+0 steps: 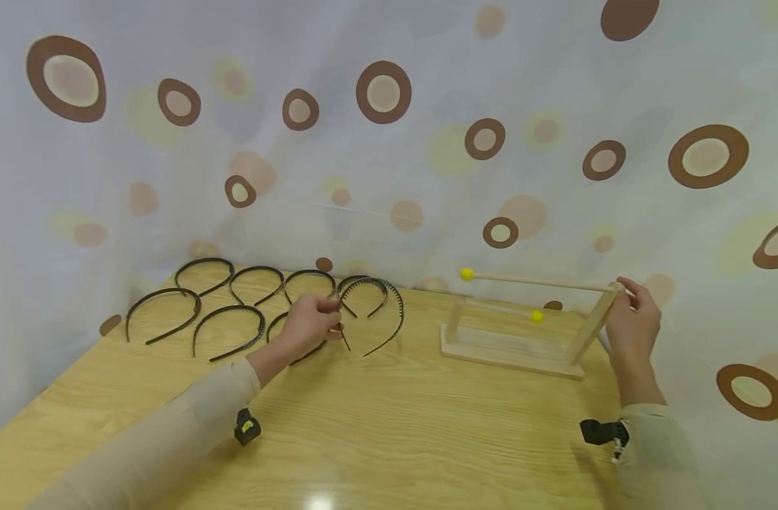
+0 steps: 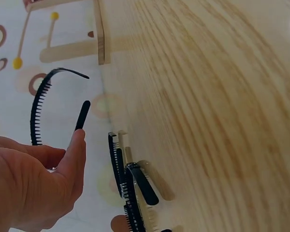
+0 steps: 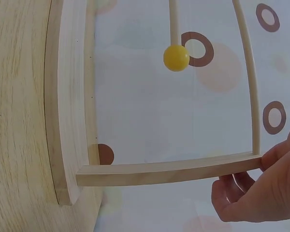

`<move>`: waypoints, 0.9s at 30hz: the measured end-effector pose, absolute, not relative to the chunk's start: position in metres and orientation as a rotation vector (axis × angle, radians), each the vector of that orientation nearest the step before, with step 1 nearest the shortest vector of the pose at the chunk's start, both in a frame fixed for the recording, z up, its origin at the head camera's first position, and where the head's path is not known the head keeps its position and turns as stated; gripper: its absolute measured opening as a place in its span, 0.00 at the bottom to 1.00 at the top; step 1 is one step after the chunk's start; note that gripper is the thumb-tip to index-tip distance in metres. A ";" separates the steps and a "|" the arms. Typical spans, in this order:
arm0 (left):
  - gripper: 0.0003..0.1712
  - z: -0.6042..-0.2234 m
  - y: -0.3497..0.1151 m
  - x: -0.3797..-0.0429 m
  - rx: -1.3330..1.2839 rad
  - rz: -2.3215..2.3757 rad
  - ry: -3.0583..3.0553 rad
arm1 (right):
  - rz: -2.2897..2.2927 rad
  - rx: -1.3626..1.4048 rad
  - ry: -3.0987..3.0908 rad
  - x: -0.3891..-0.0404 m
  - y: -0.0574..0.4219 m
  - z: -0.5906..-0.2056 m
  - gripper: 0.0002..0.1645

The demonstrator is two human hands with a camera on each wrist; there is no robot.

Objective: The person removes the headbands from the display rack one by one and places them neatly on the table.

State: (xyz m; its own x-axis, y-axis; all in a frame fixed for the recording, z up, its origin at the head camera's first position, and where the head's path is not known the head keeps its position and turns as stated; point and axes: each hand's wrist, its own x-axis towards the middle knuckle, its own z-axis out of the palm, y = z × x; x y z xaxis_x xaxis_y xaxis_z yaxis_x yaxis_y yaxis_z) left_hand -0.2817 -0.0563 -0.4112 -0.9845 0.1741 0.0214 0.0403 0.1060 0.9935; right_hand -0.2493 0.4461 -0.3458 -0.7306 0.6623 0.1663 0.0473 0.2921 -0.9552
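Note:
My left hand pinches one end of a black toothed headband, raised off the table. In the left wrist view the headband curves up from the thumb and fingers, teeth facing inward. At the right, my right hand grips the top of the slanted post of a wooden display rack. The right wrist view shows that hand with thumb and fingers around the post's end. Two rods with yellow ball tips run leftward from the rack's posts, one higher than the other.
Several black headbands lie in two rows on the left of the wooden table. One headband sits behind the raised one. A patterned curtain hangs along the table's back and sides.

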 end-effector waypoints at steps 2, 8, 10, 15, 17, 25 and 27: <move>0.20 -0.414 -0.057 -0.285 0.191 2.002 2.244 | 1.443 -0.618 -2.032 -0.249 0.447 -0.345 0.25; 0.22 -0.423 -0.062 -0.291 0.099 1.984 2.156 | 1.460 -0.587 -2.028 -0.250 0.446 -0.347 0.25; 0.22 -0.425 -0.064 -0.292 0.079 1.979 2.137 | 1.455 -0.591 -2.034 -0.250 0.445 -0.348 0.26; 0.24 -0.431 -0.069 -0.296 0.034 1.973 2.103 | 1.449 -0.589 -2.032 -0.252 0.444 -0.349 0.26; 0.24 -0.434 -0.072 -0.298 0.024 1.963 2.100 | 1.451 -0.585 -2.034 -0.253 0.443 -0.349 0.26; 0.23 -0.434 -0.082 -0.304 0.039 1.854 2.140 | 1.456 -0.579 -2.014 -0.255 0.443 -0.348 0.25; 0.22 -0.432 -0.082 -0.305 0.076 1.793 2.173 | 1.476 -0.575 -1.990 -0.254 0.445 -0.347 0.24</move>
State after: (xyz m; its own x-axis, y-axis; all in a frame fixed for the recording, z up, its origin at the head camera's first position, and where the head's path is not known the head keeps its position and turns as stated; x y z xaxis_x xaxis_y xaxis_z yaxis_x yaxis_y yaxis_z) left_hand -0.3052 -0.0816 -0.4318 -0.9468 0.2427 -0.2112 -0.1614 0.2098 0.9643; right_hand -0.2535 0.4449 -0.3471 -0.7332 0.6496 0.2011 -0.0038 0.2918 -0.9565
